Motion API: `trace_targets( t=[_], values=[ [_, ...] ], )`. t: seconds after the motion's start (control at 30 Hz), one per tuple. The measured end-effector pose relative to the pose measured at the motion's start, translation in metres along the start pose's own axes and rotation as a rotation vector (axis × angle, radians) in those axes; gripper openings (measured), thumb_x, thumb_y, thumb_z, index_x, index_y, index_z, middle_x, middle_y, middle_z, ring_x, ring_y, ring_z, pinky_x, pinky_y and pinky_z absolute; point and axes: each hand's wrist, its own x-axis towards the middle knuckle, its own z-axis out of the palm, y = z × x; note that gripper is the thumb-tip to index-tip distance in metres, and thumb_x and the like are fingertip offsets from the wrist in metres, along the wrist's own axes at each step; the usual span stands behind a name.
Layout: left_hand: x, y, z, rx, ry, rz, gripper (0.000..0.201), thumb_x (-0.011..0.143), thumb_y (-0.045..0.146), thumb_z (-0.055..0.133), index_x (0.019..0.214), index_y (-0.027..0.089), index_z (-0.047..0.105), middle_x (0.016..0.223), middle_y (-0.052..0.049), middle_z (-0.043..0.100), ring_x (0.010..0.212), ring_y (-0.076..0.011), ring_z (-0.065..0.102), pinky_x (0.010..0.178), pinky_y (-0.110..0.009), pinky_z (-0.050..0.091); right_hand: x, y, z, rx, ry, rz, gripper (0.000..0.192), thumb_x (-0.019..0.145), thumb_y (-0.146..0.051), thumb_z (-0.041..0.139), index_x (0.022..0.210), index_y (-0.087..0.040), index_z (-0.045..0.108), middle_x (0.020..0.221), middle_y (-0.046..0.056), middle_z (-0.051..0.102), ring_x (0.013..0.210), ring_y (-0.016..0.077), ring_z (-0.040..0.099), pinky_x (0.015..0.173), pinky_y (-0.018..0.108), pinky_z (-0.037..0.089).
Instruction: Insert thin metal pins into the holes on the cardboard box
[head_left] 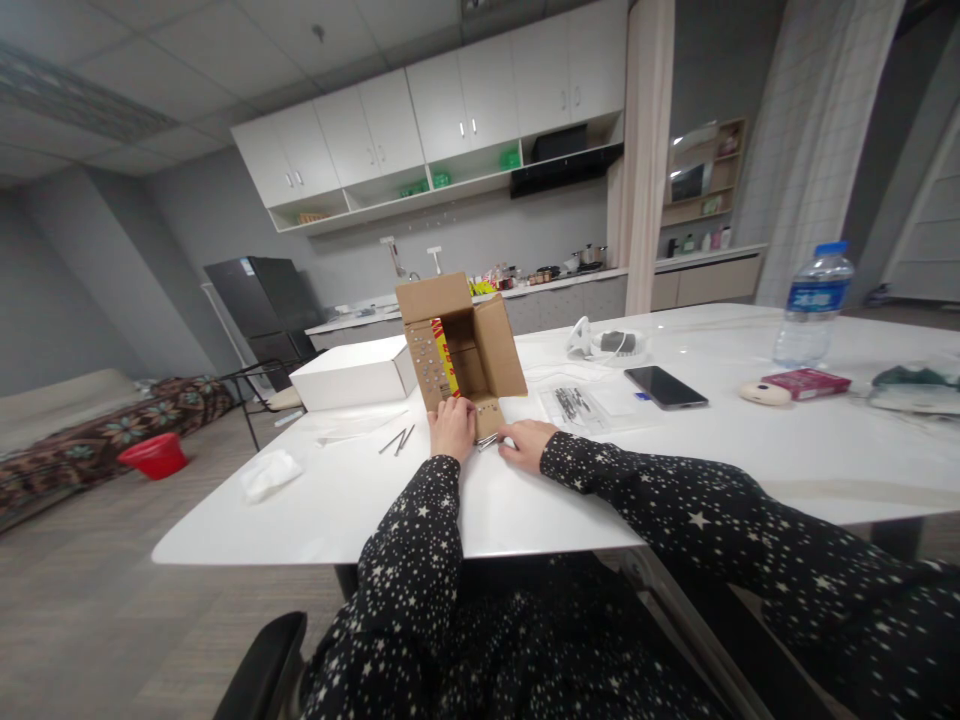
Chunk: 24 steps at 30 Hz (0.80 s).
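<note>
An open cardboard box [420, 345] stands on the table in front of me, its opening facing me and its flaps spread. Small shiny studs dot its left and lower flaps, and yellow-and-red tape [445, 357] runs along one edge. My left hand [452, 427] is at the box's lower left edge, fingers bent over the cardboard. My right hand [527, 443] rests on the table just right of the box, fingers curled, fingertips at a few metal nails [487, 441]. Whether it grips one is hard to see. More long nails [397, 440] lie left of my left hand.
A white box [352, 372] and crumpled tissue [270, 474] are on the left. To the right lie a clear bag of dark small parts [574, 405], a phone [666, 387], a white device [604, 342], a red packet [814, 383] and a water bottle [814, 305].
</note>
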Motion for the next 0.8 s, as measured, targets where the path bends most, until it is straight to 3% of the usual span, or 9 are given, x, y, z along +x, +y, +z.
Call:
trace_targets(
  t=[0.37,0.8],
  values=[
    [0.0008,0.0044,-0.0007,0.110,-0.009,0.011,0.023,0.091,0.027,0.033,0.097,0.020,0.055,0.104,-0.009,0.058,0.099,-0.0246,0.048,0.084,-0.041,0.032,-0.0010,-0.0031,-0.0034,0.004,-0.006,0.004,0.035,0.082,-0.036,0.042,0.106,-0.024,0.063,0.097,0.007,0.068,0.090,0.0236,0.062,0.070,0.031,0.044],
    [-0.0016,0.0029,-0.0021,-0.024,0.057,0.035,0.015,0.087,0.031,0.042,0.093,0.020,0.051,0.099,-0.007,0.060,0.096,-0.0233,0.049,0.084,-0.040,0.032,-0.0034,-0.0035,-0.0074,0.012,-0.017,-0.012,0.035,0.082,-0.038,0.040,0.104,-0.024,0.063,0.096,0.008,0.068,0.088,0.0241,0.062,0.069,0.031,0.044]
  ],
)
